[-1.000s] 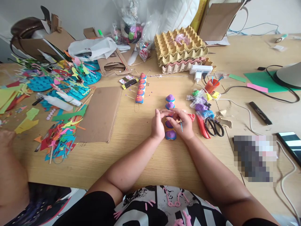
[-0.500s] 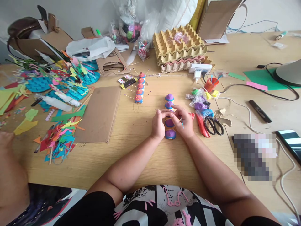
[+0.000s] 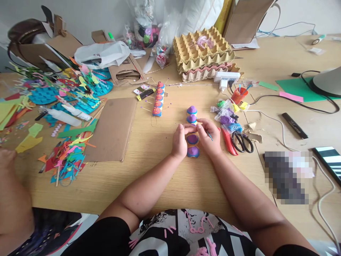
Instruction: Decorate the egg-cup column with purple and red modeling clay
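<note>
A row of egg-carton cups (image 3: 193, 152), coloured purple and blue, lies on the table under my hands. My left hand (image 3: 179, 141) is closed over the row's left side, its fingers reaching across the middle cups. Those fingertips meet the fingertips of my right hand (image 3: 210, 138); whatever lies between them is too small to make out. A thin blue stick (image 3: 210, 136) pokes out from my closed right hand, slanting down to the right. Farther off to the left stands a red and blue egg-carton caterpillar (image 3: 157, 103) with pins sticking out of its sides.
Black-handled scissors (image 3: 242, 142), a red tool (image 3: 229, 142) and bagged clay (image 3: 227, 119) lie to my right. Cardboard (image 3: 112, 128) and paper scraps (image 3: 69, 156) are at left. Stacked egg trays (image 3: 204, 49) stand behind. Another person's arm (image 3: 13, 195) rests at the left edge.
My right hand has turned slightly, its fingers shifting back toward me and right. The blue stick now slants more and sits farther right. The second purple cup shows more fully.
</note>
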Tool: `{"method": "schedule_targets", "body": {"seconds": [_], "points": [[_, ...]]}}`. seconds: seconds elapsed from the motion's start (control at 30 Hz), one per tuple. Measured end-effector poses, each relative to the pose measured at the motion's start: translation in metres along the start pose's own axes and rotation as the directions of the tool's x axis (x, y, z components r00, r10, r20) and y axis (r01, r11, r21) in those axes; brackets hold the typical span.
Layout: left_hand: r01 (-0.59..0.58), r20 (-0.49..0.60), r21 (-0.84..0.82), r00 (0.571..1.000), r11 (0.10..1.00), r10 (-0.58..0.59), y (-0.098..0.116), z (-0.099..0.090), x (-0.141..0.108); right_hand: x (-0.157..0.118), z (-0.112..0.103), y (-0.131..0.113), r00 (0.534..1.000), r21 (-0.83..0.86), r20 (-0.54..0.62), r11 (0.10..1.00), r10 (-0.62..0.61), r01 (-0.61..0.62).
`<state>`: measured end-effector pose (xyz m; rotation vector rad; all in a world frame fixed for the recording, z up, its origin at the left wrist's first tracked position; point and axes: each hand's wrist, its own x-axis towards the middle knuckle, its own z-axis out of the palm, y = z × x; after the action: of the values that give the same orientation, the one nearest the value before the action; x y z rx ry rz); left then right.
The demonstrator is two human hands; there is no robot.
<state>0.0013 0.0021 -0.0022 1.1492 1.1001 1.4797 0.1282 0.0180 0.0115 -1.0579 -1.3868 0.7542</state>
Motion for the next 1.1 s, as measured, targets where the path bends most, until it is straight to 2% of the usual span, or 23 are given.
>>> {"method": "schedule_targets", "body": {"seconds": [0.3, 0.53, 0.83, 0.97, 1.1], "points": [[0.049, 0.027, -0.090, 0.999, 0.995, -0.046, -0.0012, 0.0003, 0.0043, -0.0036, -0.0001, 0.0053, 0.983, -0.070, 0.173, 0.995, -0.063, 0.076], [0.049, 0.019, -0.124, 0.999, 0.991, -0.047, -0.0031, -0.0010, 0.0049, -0.0020, -0.0009, 0.0039, 0.989, -0.048, 0.136, 0.997, -0.052, 0.059], [0.092, -0.004, -0.061, 0.996, 0.994, -0.092, -0.0042, -0.0010, 0.0041, 0.0001, -0.0001, 0.0039, 0.999, 0.001, 0.049, 1.000, 0.015, -0.015], [0.094, 0.002, -0.126, 0.995, 0.988, -0.095, -0.0033, -0.0006, 0.0042, -0.0004, -0.0008, 0.0050, 0.995, -0.022, 0.097, 1.000, 0.016, -0.014], [0.092, 0.003, -0.185, 0.996, 0.979, -0.093, -0.0002, 0.0011, 0.0044, -0.0014, -0.0008, 0.0060, 0.985, -0.063, 0.168, 0.997, -0.033, 0.044]]}}
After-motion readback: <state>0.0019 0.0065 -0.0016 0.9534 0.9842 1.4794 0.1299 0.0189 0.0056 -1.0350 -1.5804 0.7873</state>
